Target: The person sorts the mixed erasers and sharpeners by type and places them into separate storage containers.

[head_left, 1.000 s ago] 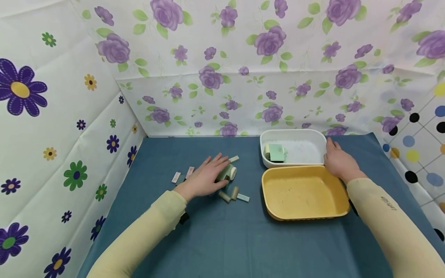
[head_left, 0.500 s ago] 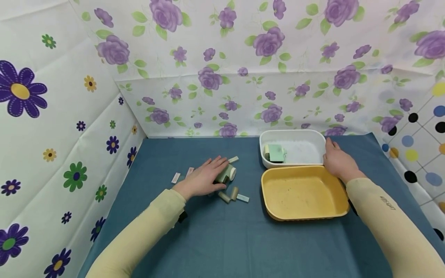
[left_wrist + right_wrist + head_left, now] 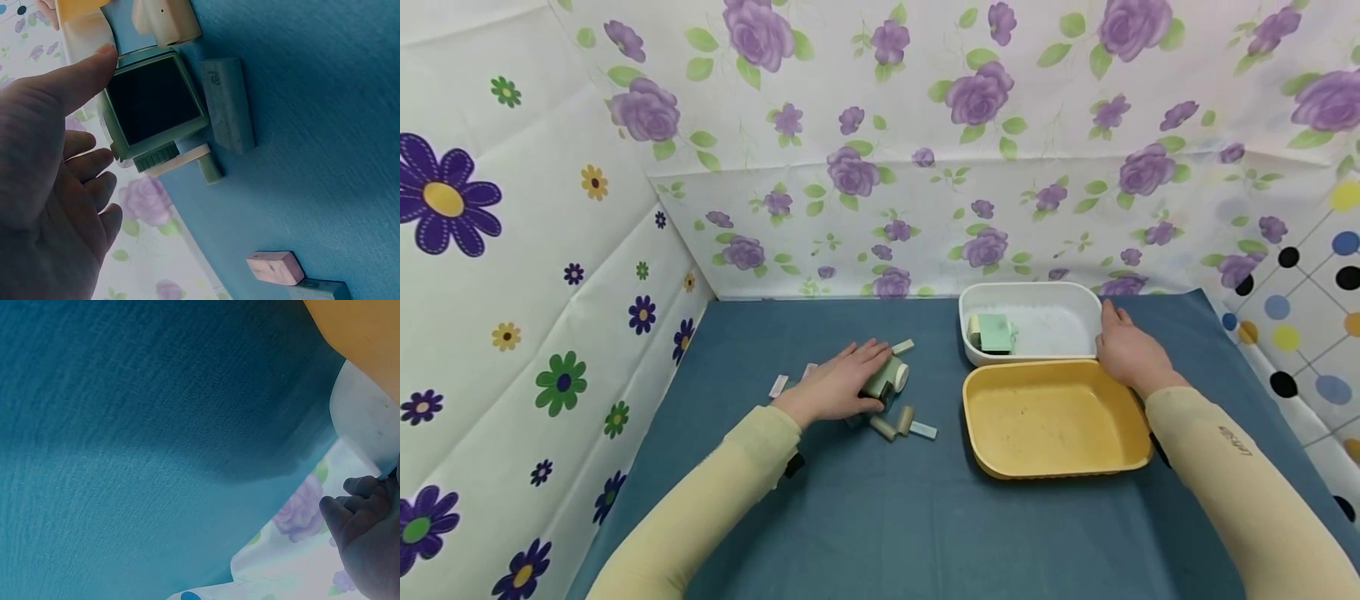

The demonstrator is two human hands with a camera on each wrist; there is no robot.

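My left hand (image 3: 835, 385) lies over a green crank pencil sharpener (image 3: 883, 377), fingers reaching across it. In the left wrist view the thumb meets a corner of the sharpener (image 3: 156, 100); its dark window and crank handle (image 3: 178, 161) show, and the other fingers are loosely bent beside it. An eraser marked 4B (image 3: 228, 106) lies next to the sharpener. At the right end of a white tub (image 3: 1037, 321), my right hand (image 3: 1135, 350) rests against the rim. In the right wrist view its fingers (image 3: 362, 506) are loosely bent beside the tub; the thumb is hidden.
A yellow tub (image 3: 1056, 417) stands in front of the white one, which holds a mint-green block-like item (image 3: 996, 332). Around the left hand lie a pink eraser (image 3: 778, 386), a whitish eraser (image 3: 903, 347), a pale blue eraser (image 3: 923, 431) and small brown cylinders (image 3: 883, 427).
The left hand shifts very slightly toward me over the sharpener, a little more of which shows. The right hand stays at the white tub, and the tubs look unmoved.
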